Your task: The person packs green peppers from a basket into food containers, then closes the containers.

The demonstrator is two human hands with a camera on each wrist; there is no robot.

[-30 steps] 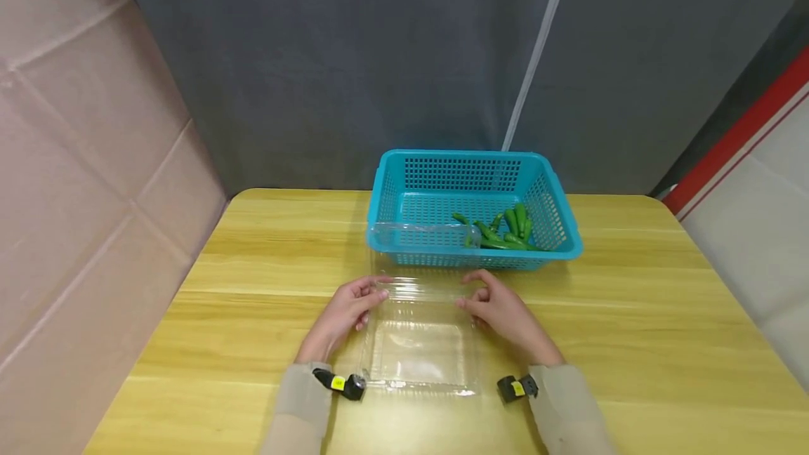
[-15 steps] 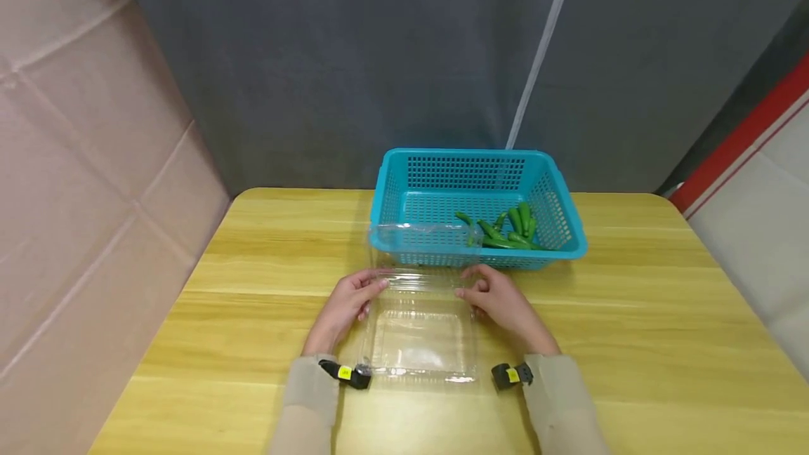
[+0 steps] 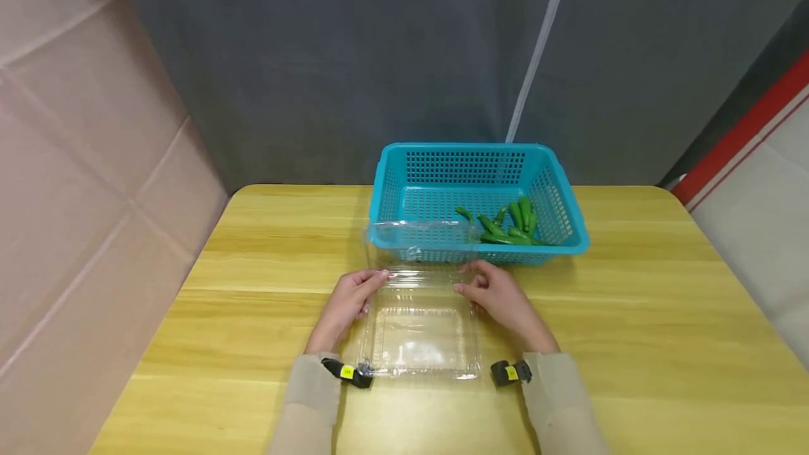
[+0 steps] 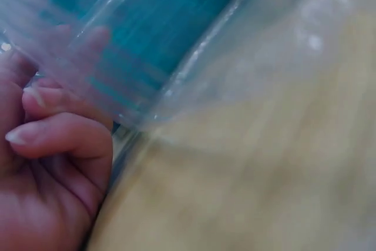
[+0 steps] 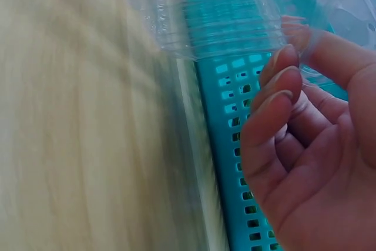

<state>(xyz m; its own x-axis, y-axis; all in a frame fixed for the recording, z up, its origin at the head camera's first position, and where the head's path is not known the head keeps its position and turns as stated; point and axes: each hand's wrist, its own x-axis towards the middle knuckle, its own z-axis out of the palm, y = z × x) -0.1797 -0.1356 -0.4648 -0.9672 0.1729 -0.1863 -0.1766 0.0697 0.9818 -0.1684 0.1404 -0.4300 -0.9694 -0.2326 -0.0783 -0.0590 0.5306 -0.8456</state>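
A clear plastic clamshell container (image 3: 417,343) stands unfolded between the two hands, its lid half overlapping the front of the blue basket (image 3: 430,199) in the head view. My left hand (image 3: 345,304) pinches its left edge by the ribbed hinge, thumb on top. On the opposite edge, my right hand (image 3: 502,300) pinches it between thumb and index finger. The left wrist view shows the left hand's (image 4: 56,163) other fingers curled below the clear plastic (image 4: 129,10). In the right wrist view the right hand (image 5: 317,151) has its fingers bent beside the hinge ribs.
Several green chili peppers (image 3: 517,220) lie in the right part of the basket, which stands near the back of the wooden table (image 3: 632,314). A dark grey curtain (image 3: 316,76) hangs behind the table, and a pinkish wall covering (image 3: 76,160) is on the left.
Both hands have shifted slightly forward with the container, bringing its hinge closer to the basket. Their grip at the two edges stays the same. The head view has tilted a little.
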